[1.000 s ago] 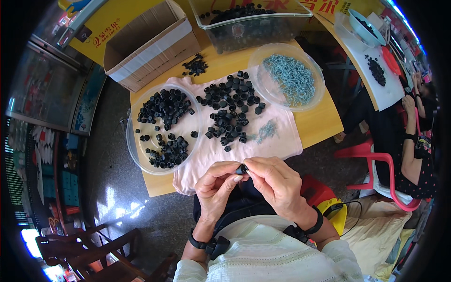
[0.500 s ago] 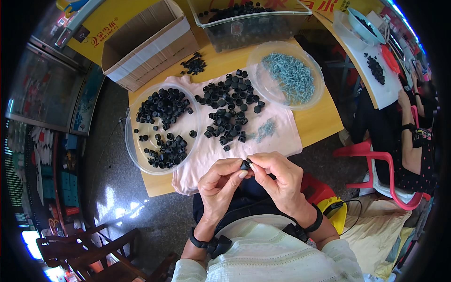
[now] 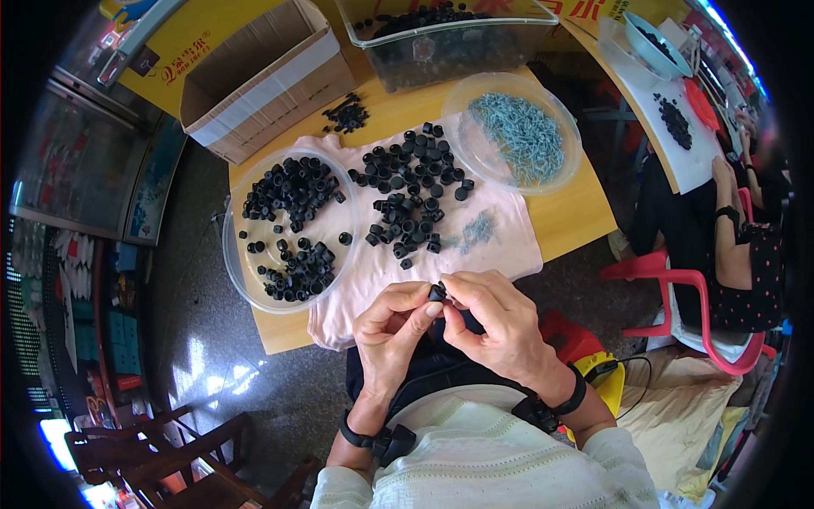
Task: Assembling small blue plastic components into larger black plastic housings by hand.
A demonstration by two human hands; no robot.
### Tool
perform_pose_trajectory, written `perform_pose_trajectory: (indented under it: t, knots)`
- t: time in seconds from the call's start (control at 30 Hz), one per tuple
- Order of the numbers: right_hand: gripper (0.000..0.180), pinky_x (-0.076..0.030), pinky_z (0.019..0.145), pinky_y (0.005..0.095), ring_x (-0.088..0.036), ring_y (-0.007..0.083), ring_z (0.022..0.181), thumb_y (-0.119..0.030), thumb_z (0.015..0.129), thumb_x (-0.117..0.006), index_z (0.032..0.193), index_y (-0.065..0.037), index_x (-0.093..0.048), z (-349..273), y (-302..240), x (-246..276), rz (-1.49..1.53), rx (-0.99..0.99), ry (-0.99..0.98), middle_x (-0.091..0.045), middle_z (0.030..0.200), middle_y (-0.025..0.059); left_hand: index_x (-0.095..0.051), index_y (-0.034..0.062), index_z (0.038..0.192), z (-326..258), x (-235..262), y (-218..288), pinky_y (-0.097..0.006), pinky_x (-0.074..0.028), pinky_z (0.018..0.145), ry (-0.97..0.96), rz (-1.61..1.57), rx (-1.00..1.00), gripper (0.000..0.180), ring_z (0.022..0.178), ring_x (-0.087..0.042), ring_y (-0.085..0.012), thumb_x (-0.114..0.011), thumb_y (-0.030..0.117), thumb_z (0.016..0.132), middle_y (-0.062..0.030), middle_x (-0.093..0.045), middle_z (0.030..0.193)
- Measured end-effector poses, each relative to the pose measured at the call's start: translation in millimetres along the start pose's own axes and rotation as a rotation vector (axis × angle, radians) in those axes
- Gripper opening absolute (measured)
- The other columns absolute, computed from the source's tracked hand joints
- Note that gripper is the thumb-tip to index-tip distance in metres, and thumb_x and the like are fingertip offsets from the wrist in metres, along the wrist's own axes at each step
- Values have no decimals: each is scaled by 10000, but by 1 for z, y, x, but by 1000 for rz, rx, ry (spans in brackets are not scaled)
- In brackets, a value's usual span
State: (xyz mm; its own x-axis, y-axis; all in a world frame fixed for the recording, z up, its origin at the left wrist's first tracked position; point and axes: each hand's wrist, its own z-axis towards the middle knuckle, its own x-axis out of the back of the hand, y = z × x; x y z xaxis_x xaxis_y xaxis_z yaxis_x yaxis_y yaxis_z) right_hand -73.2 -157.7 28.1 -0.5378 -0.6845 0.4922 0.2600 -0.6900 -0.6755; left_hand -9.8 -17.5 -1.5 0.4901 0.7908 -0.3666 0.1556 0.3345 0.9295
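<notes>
In front of my body, over the table's near edge, my left hand [image 3: 393, 327] pinches a small black plastic cap [image 3: 437, 293] between thumb and fingertips. Close against its right side is my right hand [image 3: 500, 327], fingers bent and fingertips at the cap. A tiny dark bit shows at those fingertips, too small to name. Just beyond both hands, a pale pink cloth [image 3: 339, 321] carries a loose pile of similar black caps [image 3: 411, 225]. On its left part sits a round clear tray [image 3: 236, 280] with two heaps of black parts.
A round clear tub [image 3: 570, 161] of grey-blue screws stands at the right, with a few screws [image 3: 476, 231] loose on the cloth. Behind are an open cardboard box [image 3: 267, 93], small black pieces [image 3: 346, 114] and a clear bin [image 3: 441, 59]. Another person sits right by a pink chair [image 3: 691, 280].
Both hands have shifted slightly left with the cap. The right hand's fingers have turned a little at the cap. The piles on the cloth look the same.
</notes>
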Motion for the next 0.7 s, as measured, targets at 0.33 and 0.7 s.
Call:
perform_pose_trajectory:
  t: [0.33,0.7]
  knots:
    - [403,-533,697,333,-629,265,830,34,691,-715,1071,27,-580,-2,6,-2,-65,52,-41,-630,943,118,-634,9,982,-3,-2,1,-269,-490,874,38,-118,122,170,962,-609,-142,-665,-53,827,-99,-643,1050]
    - [362,-527,612,324,-635,258,739,89,615,-711,955,-5,-632,-12,6,-12,-198,-9,90,-662,883,105,-647,0,980,-2,-9,-16,-237,-504,816,77,-197,161,150,891,-622,-115,-670,-39,837,-92,-656,1031]
